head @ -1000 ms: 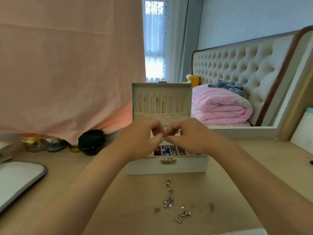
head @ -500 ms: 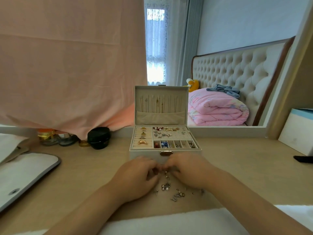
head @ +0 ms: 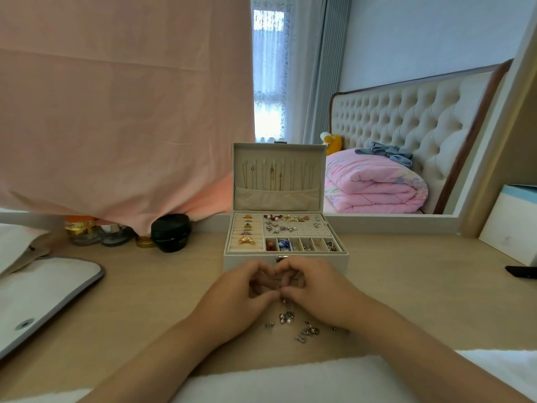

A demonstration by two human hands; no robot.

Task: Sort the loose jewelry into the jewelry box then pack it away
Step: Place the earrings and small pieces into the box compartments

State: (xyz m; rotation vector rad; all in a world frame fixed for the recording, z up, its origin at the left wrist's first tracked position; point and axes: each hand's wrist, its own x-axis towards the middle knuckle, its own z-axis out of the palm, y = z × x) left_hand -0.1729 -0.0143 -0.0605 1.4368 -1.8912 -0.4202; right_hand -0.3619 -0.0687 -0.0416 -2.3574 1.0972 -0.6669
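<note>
HANDLING: loose jewelry [head: 290,318] is likely light, tiny and slippery, posts bendable; pinch each stud by its head | LOOK: silvery studs, some pearly beads, scattered | WHERE: just before the open jewelry box [head: 334,263] | HANDS: your left hand [head: 241,298] and right hand [head: 316,292] meet, fingers curled, at the box-side edge; whether they pinch anything, cannot tell.
</note>
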